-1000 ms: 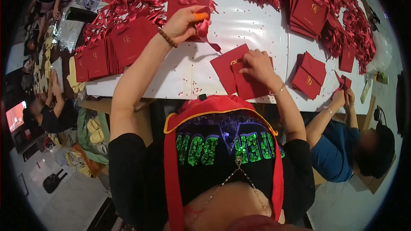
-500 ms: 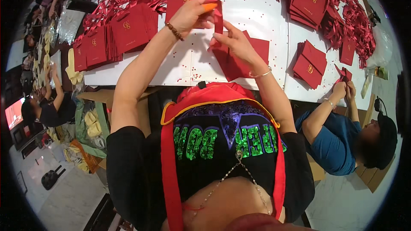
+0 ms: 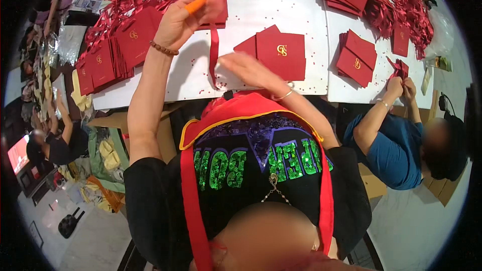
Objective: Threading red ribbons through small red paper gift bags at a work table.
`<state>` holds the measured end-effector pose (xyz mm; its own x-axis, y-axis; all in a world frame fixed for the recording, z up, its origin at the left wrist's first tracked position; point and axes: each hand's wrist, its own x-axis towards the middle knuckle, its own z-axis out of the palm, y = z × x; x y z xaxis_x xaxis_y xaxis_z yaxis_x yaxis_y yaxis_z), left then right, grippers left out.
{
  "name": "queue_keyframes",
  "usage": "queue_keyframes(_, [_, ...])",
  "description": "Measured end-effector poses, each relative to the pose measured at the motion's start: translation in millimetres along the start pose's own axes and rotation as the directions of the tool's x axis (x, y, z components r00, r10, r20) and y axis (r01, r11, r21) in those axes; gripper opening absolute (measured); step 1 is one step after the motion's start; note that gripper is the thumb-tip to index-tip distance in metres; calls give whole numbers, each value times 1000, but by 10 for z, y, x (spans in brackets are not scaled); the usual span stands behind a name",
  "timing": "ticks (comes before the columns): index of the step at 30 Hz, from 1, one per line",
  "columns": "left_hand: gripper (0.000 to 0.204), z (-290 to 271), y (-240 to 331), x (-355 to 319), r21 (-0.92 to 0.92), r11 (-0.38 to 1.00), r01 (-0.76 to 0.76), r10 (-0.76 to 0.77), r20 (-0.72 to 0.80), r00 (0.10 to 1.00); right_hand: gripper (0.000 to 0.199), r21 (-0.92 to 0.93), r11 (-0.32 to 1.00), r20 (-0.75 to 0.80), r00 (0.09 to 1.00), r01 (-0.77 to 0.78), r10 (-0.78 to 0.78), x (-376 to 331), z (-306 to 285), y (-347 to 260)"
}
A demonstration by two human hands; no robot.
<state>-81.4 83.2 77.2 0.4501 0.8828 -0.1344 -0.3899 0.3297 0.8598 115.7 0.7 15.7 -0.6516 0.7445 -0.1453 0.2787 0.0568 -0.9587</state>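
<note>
My left hand point(image 3: 187, 15) is raised over the far left of the table, an orange cover on one finger. Its fingertips are smeared by motion, so I cannot tell whether they grip anything. Below them a narrow red ribbon point(image 3: 214, 52) runs down toward the table's near edge. My right hand point(image 3: 251, 73) is stretched out flat and holds nothing I can see, its fingertips just right of the ribbon. Beyond that hand, a dark red paper bag point(image 3: 293, 57) with a gold emblem lies on another. More red bags point(image 3: 221, 2) lie partly behind my left hand.
Rows of red bags point(image 3: 135, 37) and heaps of red ribbon point(image 3: 128, 0) cover the left of the white table point(image 3: 281, 5). Small red dots are scattered about. Bag stacks point(image 3: 355, 62) stand to the right, where a co-worker in blue point(image 3: 384, 143) handles a small red piece.
My hands have moved apart and left; the ribbon once stretched between them now hangs below my left hand. My right hand has come off the bag, baring its emblem. The view has shifted slightly.
</note>
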Motion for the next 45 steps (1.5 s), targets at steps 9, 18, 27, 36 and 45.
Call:
queue_keyframes(9, [20,129,-893,-99,978,92,-185,120,173,978,58,-790,525,-385,923,-317,-23,-503,-953,700])
queue_keyframes(18, [21,368,-1638,-42,968,252,2,345,-92,934,55,-716,586,-557,816,-378,-154,-541,-353,646])
queue_keyframes(27, [26,347,-1141,27,940,20,339,32,-340,940,52,-602,603,-572,810,-524,133,-650,-493,526])
queue_keyframes(36, [24,142,-1532,129,951,299,73,374,-187,908,40,-776,566,-446,877,-280,-178,-562,-440,596])
queue_keyframes(45, [23,322,-1224,-276,821,537,193,58,-264,963,26,-573,776,-296,949,-265,106,-271,-697,487])
